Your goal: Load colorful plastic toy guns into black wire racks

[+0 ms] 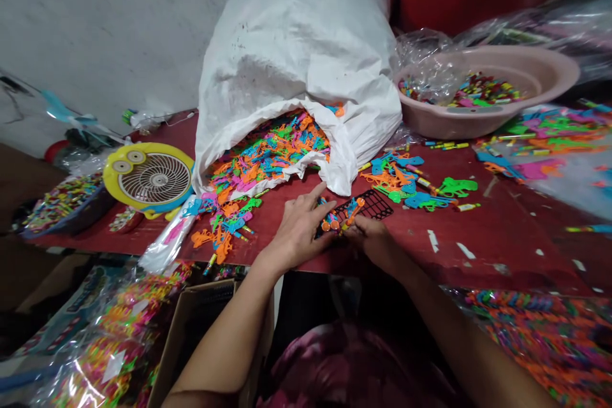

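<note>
Fingers spread, my left hand (302,224) lies over the left end of a black plastic grid (375,205). Small orange and blue plastic pieces (329,224) show beside its fingertips. My right hand (375,239) has its thumb and fingers closed on a small orange and blue plastic toy (354,209) at the near side of the grid; part of the toy is hidden by the fingers. Just beyond my hands, a large white sack (306,32) opens toward me, full of bright toy-gun shapes (272,150). More toy guns (228,220) have spilled out on the left.
A pile of toy guns and small labelled tubes (406,182) lies right on the red table (392,268). Behind it stands a pink basin (454,116). A yellow fan (153,178) and a tub of tubes (71,204) are left. Below sits a cardboard box (184,325).
</note>
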The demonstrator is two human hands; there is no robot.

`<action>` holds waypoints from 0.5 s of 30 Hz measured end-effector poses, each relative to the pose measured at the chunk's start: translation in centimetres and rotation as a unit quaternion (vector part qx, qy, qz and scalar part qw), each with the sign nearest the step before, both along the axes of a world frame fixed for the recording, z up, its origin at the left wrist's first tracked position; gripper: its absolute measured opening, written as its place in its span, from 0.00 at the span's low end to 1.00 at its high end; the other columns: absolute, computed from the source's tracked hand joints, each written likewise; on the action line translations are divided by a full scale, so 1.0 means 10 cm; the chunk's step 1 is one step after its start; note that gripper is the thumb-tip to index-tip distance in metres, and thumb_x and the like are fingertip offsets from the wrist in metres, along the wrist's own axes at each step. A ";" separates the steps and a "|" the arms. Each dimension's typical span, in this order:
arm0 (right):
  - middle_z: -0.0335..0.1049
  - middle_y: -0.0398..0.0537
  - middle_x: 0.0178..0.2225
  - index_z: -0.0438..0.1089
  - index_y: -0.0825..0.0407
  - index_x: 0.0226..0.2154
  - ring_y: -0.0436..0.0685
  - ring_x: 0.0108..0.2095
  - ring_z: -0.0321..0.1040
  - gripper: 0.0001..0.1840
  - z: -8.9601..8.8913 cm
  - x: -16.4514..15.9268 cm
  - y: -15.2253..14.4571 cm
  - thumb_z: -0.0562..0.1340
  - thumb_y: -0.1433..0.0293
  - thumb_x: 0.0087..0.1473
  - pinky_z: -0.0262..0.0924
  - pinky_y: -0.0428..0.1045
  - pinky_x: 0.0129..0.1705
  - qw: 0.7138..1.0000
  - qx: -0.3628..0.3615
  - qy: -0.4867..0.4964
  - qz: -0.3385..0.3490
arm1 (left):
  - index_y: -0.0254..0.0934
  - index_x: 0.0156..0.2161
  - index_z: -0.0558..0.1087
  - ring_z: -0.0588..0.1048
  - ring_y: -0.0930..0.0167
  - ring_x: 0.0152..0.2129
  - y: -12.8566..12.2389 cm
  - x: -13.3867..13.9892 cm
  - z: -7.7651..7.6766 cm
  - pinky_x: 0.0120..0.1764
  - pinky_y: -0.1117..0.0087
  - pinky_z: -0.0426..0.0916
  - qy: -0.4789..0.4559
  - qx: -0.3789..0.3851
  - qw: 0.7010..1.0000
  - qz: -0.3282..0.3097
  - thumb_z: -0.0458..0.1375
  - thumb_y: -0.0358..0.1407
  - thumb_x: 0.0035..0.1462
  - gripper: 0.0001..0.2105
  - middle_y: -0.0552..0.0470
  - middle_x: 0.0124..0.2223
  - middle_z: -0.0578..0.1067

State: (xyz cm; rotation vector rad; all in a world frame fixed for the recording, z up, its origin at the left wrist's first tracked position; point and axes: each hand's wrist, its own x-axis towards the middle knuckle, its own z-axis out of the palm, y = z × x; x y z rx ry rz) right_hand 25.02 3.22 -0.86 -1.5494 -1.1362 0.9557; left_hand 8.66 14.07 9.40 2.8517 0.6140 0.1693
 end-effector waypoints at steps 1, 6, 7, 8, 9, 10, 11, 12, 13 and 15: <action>0.62 0.37 0.19 0.61 0.50 0.26 0.49 0.20 0.60 0.12 -0.01 0.00 0.00 0.55 0.62 0.59 0.51 0.45 0.23 1.000 0.002 -0.009 -0.002 | 0.44 0.62 0.62 0.61 0.55 0.59 0.00 0.00 0.00 0.54 0.49 0.59 0.000 -0.002 1.000 0.000 0.57 0.45 0.58 0.27 0.43 0.71 0.48; 0.64 0.41 0.23 0.60 0.50 0.25 0.51 0.24 0.61 0.15 -0.01 0.00 -0.01 0.52 0.63 0.62 0.51 0.46 0.27 0.990 0.049 -0.131 0.006 | 0.44 0.62 0.63 0.61 0.54 0.59 0.00 0.00 0.00 0.55 0.48 0.58 -0.002 -0.005 1.000 0.000 0.59 0.44 0.57 0.28 0.44 0.71 0.49; 0.66 0.43 0.25 0.60 0.50 0.25 0.52 0.26 0.61 0.15 0.00 -0.01 -0.01 0.52 0.64 0.63 0.52 0.47 0.29 0.985 0.066 -0.161 0.012 | 0.44 0.62 0.63 0.61 0.54 0.59 0.00 0.00 0.00 0.55 0.47 0.58 -0.003 -0.005 1.000 0.000 0.59 0.44 0.57 0.28 0.44 0.71 0.49; 0.67 0.45 0.27 0.61 0.51 0.26 0.52 0.28 0.62 0.15 0.00 -0.03 0.00 0.51 0.64 0.63 0.52 0.47 0.30 0.979 0.083 -0.187 0.017 | 0.44 0.62 0.63 0.61 0.54 0.59 0.00 0.00 0.00 0.55 0.47 0.58 -0.004 -0.006 1.000 0.000 0.58 0.44 0.57 0.28 0.44 0.71 0.49; 0.68 0.46 0.29 0.62 0.51 0.28 0.53 0.29 0.62 0.14 0.00 -0.04 0.00 0.50 0.64 0.64 0.53 0.47 0.31 0.973 0.095 -0.207 0.020 | 0.44 0.62 0.63 0.61 0.54 0.59 0.00 0.00 0.00 0.55 0.47 0.58 -0.004 -0.008 1.000 0.000 0.58 0.44 0.58 0.27 0.44 0.71 0.49; 0.68 0.47 0.31 0.62 0.51 0.29 0.53 0.31 0.63 0.14 0.00 -0.06 0.00 0.50 0.64 0.64 0.53 0.48 0.33 0.969 0.102 -0.223 0.023 | 0.45 0.62 0.63 0.61 0.54 0.59 0.00 0.00 0.00 0.55 0.47 0.58 -0.005 -0.010 1.000 0.000 0.58 0.44 0.58 0.27 0.44 0.71 0.49; 0.68 0.48 0.32 0.63 0.51 0.31 0.54 0.31 0.63 0.14 0.00 -0.08 0.01 0.49 0.64 0.65 0.54 0.48 0.33 0.966 0.103 -0.235 0.024 | 0.45 0.62 0.63 0.61 0.54 0.60 0.00 0.00 0.00 0.55 0.47 0.58 -0.006 -0.011 1.000 0.000 0.58 0.44 0.58 0.27 0.44 0.71 0.49; 0.68 0.48 0.32 0.63 0.52 0.31 0.54 0.31 0.63 0.15 -0.01 -0.10 0.01 0.48 0.64 0.65 0.54 0.48 0.33 0.964 0.102 -0.244 0.024 | 0.45 0.63 0.61 0.59 0.54 0.61 0.00 -0.01 0.00 0.56 0.47 0.58 -0.009 -0.010 1.000 0.000 0.58 0.44 0.58 0.28 0.44 0.71 0.48; 0.68 0.48 0.32 0.63 0.52 0.31 0.54 0.30 0.63 0.15 -0.03 -0.11 0.01 0.48 0.64 0.65 0.54 0.48 0.33 0.962 0.101 -0.253 0.021 | 0.45 0.64 0.60 0.57 0.54 0.62 0.00 -0.01 0.00 0.57 0.46 0.56 -0.013 -0.008 1.000 0.001 0.58 0.45 0.58 0.30 0.43 0.71 0.48; 0.67 0.47 0.31 0.63 0.52 0.30 0.53 0.29 0.63 0.17 -0.06 -0.13 0.01 0.47 0.63 0.66 0.54 0.48 0.32 0.957 0.107 -0.268 0.017 | 0.46 0.66 0.56 0.49 0.53 0.66 -0.01 0.00 0.01 0.59 0.44 0.52 -0.025 0.007 1.000 -0.002 0.60 0.46 0.56 0.34 0.44 0.71 0.46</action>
